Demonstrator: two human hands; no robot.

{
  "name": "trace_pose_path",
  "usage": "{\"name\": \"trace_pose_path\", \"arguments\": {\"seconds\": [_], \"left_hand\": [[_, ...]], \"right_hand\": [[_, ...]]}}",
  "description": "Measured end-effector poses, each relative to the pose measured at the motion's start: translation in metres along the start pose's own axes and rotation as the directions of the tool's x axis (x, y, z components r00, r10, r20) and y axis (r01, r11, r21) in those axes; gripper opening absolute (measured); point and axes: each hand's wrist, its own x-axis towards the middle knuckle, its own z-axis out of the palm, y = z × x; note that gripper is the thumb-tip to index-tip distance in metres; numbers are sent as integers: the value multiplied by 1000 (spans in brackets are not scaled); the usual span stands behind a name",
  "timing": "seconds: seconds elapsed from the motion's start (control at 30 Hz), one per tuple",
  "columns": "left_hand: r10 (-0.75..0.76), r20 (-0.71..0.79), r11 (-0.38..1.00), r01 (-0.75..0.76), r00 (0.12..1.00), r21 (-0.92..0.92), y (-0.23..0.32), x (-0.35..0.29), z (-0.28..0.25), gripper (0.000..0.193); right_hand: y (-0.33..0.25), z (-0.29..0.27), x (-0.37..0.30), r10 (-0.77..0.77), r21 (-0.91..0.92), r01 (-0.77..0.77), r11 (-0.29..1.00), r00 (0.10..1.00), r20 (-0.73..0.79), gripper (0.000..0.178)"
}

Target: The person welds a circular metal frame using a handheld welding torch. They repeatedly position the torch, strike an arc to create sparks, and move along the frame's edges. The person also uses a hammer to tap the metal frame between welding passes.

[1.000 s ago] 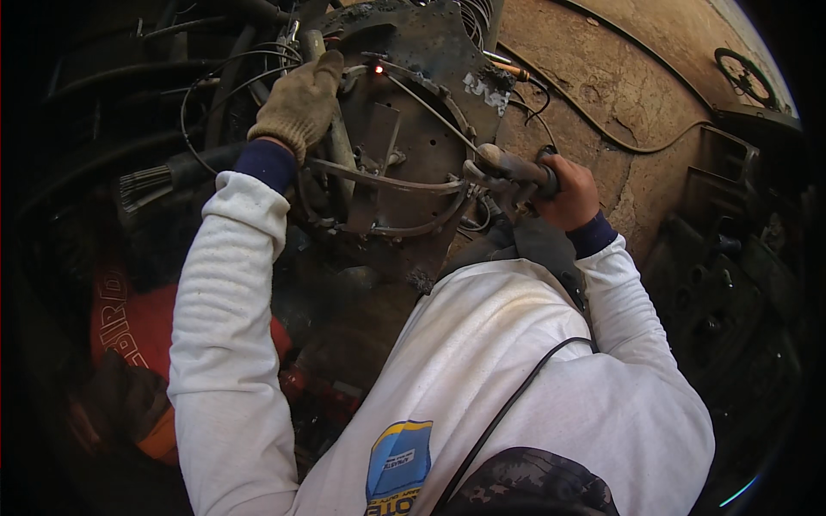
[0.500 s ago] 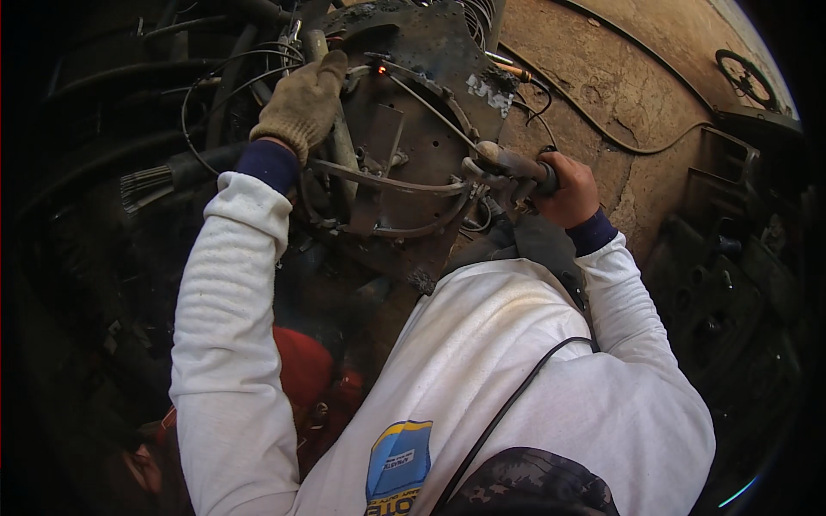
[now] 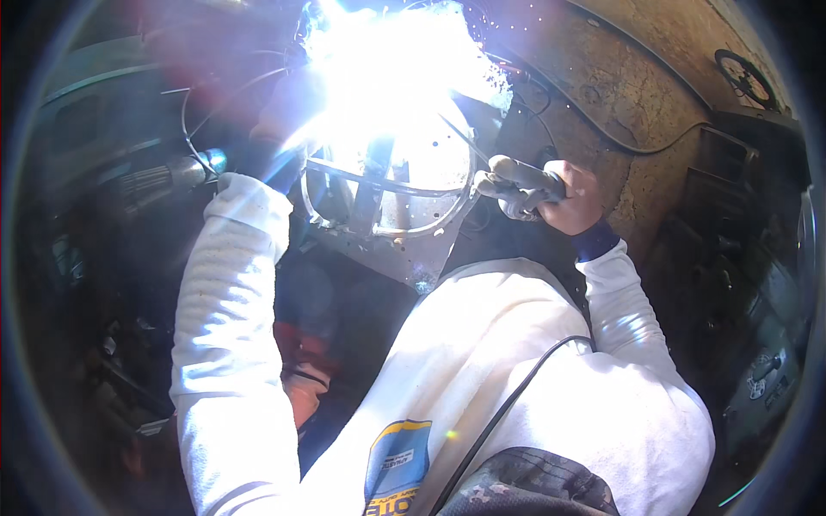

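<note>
Head view, right grip forward, clasping electrode holder

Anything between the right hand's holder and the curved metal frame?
Nothing visible: the thin rod from the holder in the right hand reaches over the curved metal frame. White glare hides the rod's far end, so can't tell there.

A grey welding electrode holder sits tilted, its head toward the left. From it a thin welding electrode slants up and left into white arc glare. Beside the holder, a round frame of curved metal bars lies over a flat metal plate; glare hides the upper part of both.
</note>
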Motion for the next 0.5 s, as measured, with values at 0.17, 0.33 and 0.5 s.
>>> {"name": "trace_pose_path", "arguments": {"seconds": [0.17, 0.33, 0.5], "left_hand": [[-366, 148, 909, 388, 919, -154, 16, 7, -9, 54], [-353, 149, 922, 371, 924, -110, 15, 7, -10, 57], [-396, 160, 905, 414, 904, -99, 25, 6, -16, 59]], "right_hand": [[-1, -13, -18, -25, -20, 25, 999, 999, -38, 42], [-8, -13, -12, -1, -31, 0, 1000, 999, -36, 39], [-14, -8, -2, -9, -69, 9, 998, 1000, -6, 37]]}}
